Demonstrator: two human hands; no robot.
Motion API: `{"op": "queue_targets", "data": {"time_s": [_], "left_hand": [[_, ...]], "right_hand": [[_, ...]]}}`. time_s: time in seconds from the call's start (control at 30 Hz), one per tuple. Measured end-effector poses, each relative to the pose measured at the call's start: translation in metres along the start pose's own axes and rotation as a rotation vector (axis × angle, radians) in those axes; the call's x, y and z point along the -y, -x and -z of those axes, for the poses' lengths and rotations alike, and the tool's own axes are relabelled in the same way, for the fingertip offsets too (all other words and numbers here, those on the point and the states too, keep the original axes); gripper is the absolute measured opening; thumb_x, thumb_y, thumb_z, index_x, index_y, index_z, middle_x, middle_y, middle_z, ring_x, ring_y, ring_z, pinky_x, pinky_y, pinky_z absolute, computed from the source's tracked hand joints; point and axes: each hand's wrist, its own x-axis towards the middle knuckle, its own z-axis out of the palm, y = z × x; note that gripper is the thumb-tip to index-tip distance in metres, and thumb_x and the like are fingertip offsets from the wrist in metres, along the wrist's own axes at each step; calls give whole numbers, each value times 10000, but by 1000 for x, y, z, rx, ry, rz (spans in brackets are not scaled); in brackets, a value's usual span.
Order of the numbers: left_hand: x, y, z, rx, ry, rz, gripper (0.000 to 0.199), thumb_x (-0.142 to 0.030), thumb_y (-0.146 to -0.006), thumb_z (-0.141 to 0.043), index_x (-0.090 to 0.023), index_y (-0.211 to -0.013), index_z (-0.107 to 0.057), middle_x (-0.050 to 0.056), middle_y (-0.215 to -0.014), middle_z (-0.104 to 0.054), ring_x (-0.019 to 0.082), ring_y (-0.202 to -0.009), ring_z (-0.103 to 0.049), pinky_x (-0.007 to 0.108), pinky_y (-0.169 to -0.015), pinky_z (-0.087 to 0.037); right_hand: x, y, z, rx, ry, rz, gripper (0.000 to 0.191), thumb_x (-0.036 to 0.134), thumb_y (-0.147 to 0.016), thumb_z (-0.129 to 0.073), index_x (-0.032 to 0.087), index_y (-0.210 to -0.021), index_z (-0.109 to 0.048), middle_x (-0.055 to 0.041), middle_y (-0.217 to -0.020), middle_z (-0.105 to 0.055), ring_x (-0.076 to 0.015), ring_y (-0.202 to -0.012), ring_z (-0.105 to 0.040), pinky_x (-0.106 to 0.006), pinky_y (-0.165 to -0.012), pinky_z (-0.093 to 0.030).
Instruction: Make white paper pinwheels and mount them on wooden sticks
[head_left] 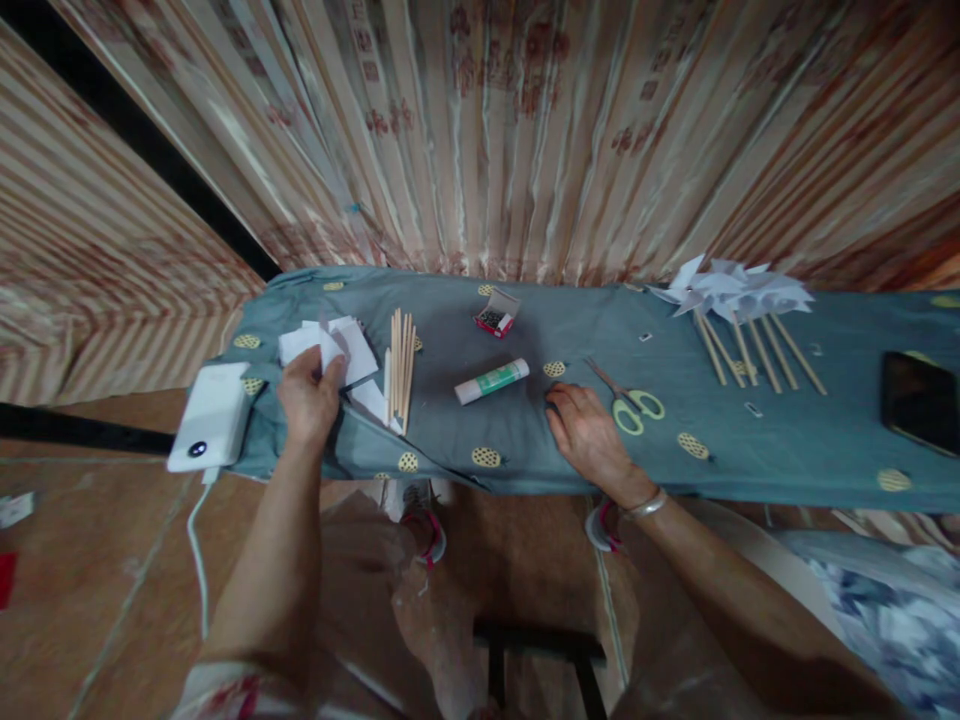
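My left hand [309,395] pinches a piece of white paper over a small pile of white paper pieces [358,350] at the left of the cloth-covered table. Beside the pile lie several thin wooden sticks [403,365]. My right hand [587,430] rests on the cloth with its fingers bent together; whether anything is under the fingertips is hidden. Just right of it are scissors [634,405] with yellow-green handles. A white and green glue stick [492,381] lies between my hands, and behind it stands an open small red box [496,316] with dark bits inside.
Several white paper pinwheels [735,290] on sticks lie at the back right. A dark phone [921,402] is at the far right. A white power bank [211,415] with a cable sits at the left end. Striped curtains [487,140] hang behind the table [525,470].
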Motion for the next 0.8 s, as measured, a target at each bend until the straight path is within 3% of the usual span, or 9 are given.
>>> {"op": "queue_targets", "data": {"time_s": [0.1,0.27,0.33,0.43,0.6,0.7,0.8], "left_hand": [[-9,-3,11,-173,353,146,260,-404,-797,-650,-148,-755,-642,-52,-654,-573,128,-689,-532,240,-677,-430],[-42,-2,26,-345,926,178,401,-454,-619,-835,-155,-774,-616,-64,-738,-657,94,-721,-582,239,-740,-507],[-65,9,25,-234,1086,243,399,-449,-621,-849,-173,-736,-585,-45,-789,-699,127,-818,-645,266,-776,-543],[-103,37,11,50,1243,366,358,-436,-674,-830,-179,-867,-671,9,-889,-751,193,-990,-682,294,-822,-566],[-148,90,-31,614,1277,566,443,-498,-616,-861,-132,-825,-724,90,-804,-763,247,-806,-726,339,-735,-583],[-158,110,-48,804,1241,619,453,-502,-607,-872,-117,-810,-746,83,-755,-758,184,-654,-689,285,-651,-553],[-160,116,-57,852,1253,640,476,-526,-604,-872,-129,-842,-759,71,-774,-762,170,-659,-681,273,-669,-552]], "right_hand": [[-1,0,0,12,-8,-2,306,226,-974,-394,130,-1125,-642,-181,-1146,-662,-306,-1056,-579,-491,-975,-483],[1,-1,4,-4,-67,-41,282,239,-970,-419,150,-1096,-656,-167,-1138,-681,-307,-1058,-604,-502,-988,-484],[4,-3,7,-15,-184,-97,273,292,-967,-459,162,-1099,-659,-155,-1148,-693,-309,-1084,-615,-509,-1009,-477],[10,-8,16,-7,-513,-280,367,466,-912,-579,182,-1133,-653,-132,-1166,-706,-293,-1088,-641,-486,-995,-497],[18,-18,36,108,-1357,-596,561,710,-788,-612,216,-1036,-704,-78,-1053,-748,-217,-941,-692,-345,-803,-561],[17,-19,41,124,-1504,-702,468,587,-663,-804,213,-935,-733,-28,-874,-749,-165,-785,-673,-286,-714,-537],[9,-17,37,118,-1493,-789,409,429,-529,-913,200,-809,-722,21,-745,-718,-116,-658,-624,-248,-646,-496]]}}
